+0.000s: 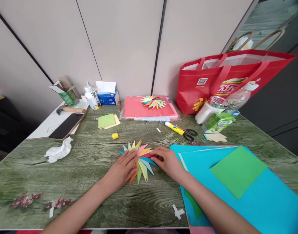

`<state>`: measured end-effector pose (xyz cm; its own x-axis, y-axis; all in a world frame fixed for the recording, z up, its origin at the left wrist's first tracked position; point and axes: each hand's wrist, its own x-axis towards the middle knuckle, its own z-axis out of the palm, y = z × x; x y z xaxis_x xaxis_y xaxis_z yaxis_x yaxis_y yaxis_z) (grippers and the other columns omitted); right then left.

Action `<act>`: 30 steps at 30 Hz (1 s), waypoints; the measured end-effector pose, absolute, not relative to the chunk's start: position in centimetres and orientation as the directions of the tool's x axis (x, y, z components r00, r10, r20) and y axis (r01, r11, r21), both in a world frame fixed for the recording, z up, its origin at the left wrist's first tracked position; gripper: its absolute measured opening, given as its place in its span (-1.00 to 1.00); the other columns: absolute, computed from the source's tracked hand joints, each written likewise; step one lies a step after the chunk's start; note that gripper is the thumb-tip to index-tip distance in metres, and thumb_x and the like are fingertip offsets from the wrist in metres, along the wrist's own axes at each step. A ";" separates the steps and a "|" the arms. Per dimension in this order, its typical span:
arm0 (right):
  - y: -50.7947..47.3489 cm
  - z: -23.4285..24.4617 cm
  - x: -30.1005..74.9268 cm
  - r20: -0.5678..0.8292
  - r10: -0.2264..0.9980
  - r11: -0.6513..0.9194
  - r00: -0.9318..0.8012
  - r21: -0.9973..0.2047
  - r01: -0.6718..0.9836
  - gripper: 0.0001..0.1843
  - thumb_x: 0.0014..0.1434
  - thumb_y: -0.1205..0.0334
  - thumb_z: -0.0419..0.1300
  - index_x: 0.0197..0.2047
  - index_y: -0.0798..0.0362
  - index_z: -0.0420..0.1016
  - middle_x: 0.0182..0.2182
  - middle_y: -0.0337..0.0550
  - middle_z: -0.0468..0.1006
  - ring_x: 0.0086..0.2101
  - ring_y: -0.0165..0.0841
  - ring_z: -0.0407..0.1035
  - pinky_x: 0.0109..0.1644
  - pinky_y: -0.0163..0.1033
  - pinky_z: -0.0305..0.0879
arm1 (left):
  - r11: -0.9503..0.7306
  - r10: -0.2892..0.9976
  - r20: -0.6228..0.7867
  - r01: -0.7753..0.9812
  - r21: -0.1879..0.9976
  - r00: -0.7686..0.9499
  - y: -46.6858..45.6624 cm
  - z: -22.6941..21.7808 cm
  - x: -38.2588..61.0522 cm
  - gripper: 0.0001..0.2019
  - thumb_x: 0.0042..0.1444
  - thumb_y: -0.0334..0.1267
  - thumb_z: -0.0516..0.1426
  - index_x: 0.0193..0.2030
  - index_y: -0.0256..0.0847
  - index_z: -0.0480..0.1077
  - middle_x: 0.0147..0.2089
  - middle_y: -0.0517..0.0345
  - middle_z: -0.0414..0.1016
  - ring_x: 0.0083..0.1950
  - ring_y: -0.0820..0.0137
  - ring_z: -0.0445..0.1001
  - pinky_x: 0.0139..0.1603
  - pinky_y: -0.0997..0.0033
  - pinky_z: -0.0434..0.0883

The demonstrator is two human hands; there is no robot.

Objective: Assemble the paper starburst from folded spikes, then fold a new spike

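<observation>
A paper star of many coloured points (142, 155) lies flat on the green wood-grain table (90, 182). My left hand (122, 169) rests on its left half, fingers stretched flat and pressing down. My right hand (166, 160) sits at its right edge, fingers curled and pinching a red point of the star. A second, finished paper star (154, 101) lies on a pink paper stack (139, 109) at the back.
Blue sheets (261, 201) with a green sheet (238, 170) lie at the right. A glue stick (174, 128), scissors (191, 134), sticky notes (108, 121), a crumpled tissue (59, 151), a phone (66, 126), a tissue box (108, 96) and a red bag (227, 78) ring the work area.
</observation>
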<state>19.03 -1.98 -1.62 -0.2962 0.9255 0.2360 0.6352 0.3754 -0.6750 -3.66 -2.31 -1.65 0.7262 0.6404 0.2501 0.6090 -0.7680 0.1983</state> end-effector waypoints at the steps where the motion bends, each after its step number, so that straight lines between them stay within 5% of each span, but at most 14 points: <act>1: -2.0 -1.6 19.0 0.237 0.926 0.374 -0.294 -0.675 0.636 -0.84 0.06 0.35 0.15 -0.26 0.04 0.51 -0.33 -0.11 0.51 -0.34 -0.34 0.39 -0.27 -0.23 0.32 | -0.770 0.638 0.256 0.606 0.202 0.726 -2.3 -1.6 -3.6 -0.56 0.18 -0.29 -0.05 0.21 -0.24 0.03 0.23 -0.06 0.16 0.26 0.28 0.07 0.18 0.14 0.21; 17: -1.9 -2.0 19.0 0.237 0.926 0.374 -0.294 -0.689 0.620 -0.85 0.08 0.34 0.12 -0.28 0.04 0.49 -0.34 -0.12 0.48 -0.42 -0.38 0.35 -0.35 -0.26 0.29 | -0.776 0.631 0.250 0.591 0.221 0.735 -2.3 -1.5 -3.6 -0.56 0.20 -0.30 -0.08 0.23 -0.21 0.00 0.24 -0.03 0.15 0.27 0.30 0.04 0.19 0.12 0.19; 25: -2.1 -1.5 19.1 0.295 0.906 0.422 -0.304 -0.697 0.580 -0.86 0.06 0.27 0.17 -0.27 -0.02 0.50 -0.26 -0.12 0.46 -0.22 -0.31 0.35 -0.18 -0.18 0.30 | -0.756 0.651 0.241 0.585 0.294 0.720 -2.2 -1.1 -3.7 -0.57 0.20 -0.34 -0.09 0.22 -0.20 0.02 0.25 -0.03 0.12 0.27 0.31 0.05 0.20 0.12 0.18; 30: -2.5 -0.9 19.0 0.255 0.864 0.475 -0.433 -0.697 0.537 -0.77 -0.02 0.15 0.25 -0.22 -0.06 0.49 -0.21 -0.14 0.42 -0.15 -0.29 0.31 -0.12 -0.16 0.28 | -0.803 0.596 0.277 0.550 0.230 0.754 -2.1 -1.3 -3.8 -0.66 0.19 -0.35 -0.06 0.11 -0.15 0.20 0.22 -0.02 0.17 0.27 0.26 0.06 0.17 0.08 0.21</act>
<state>19.03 -2.55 -0.91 -0.4331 0.8644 0.2554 0.5368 0.4749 -0.6973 -3.84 -2.15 -1.26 0.7536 0.5961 0.2771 0.5502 -0.8027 0.2303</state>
